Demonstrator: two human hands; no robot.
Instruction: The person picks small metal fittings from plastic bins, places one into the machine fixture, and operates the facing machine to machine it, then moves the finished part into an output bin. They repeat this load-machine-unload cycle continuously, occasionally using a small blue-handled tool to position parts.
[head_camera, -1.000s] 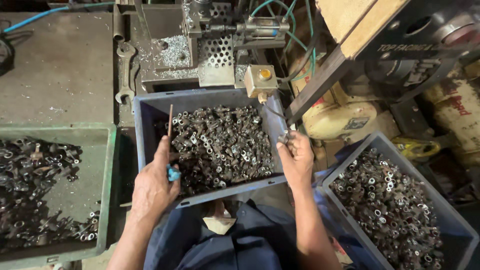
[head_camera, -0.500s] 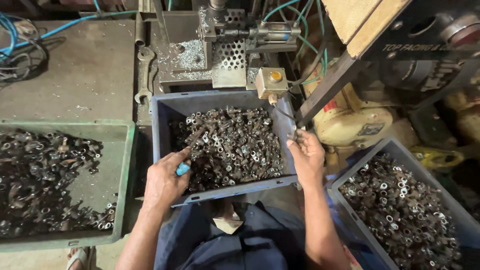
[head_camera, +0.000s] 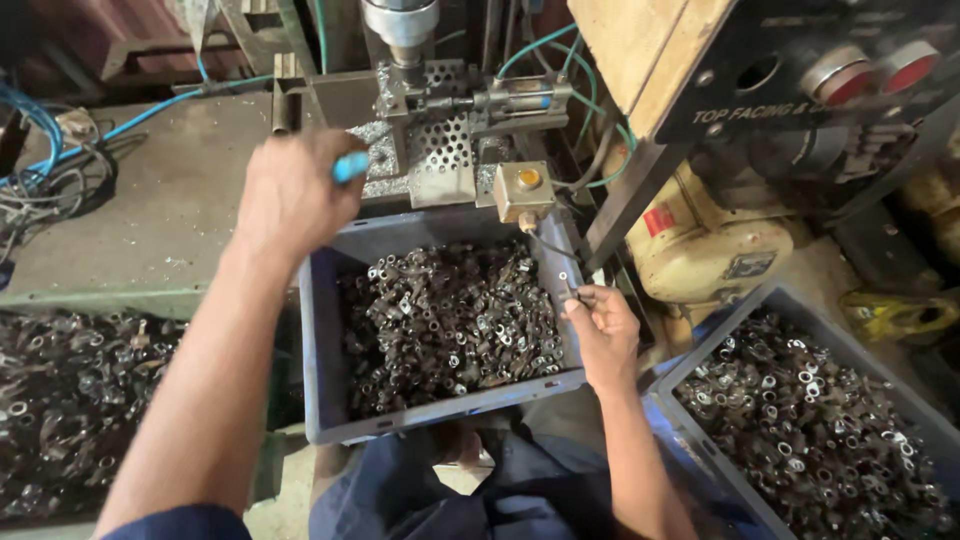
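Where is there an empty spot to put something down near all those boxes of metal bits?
The grey bench top is bare between the tangled cables and the middle crate, under the raised left hand. Everywhere else is crowded: all three crates brim with metal parts, the right hand fills the gap beside the yellow motor, and the machine blocks the back.

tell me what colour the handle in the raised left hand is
Bright blue handle tip, seen in the head view.
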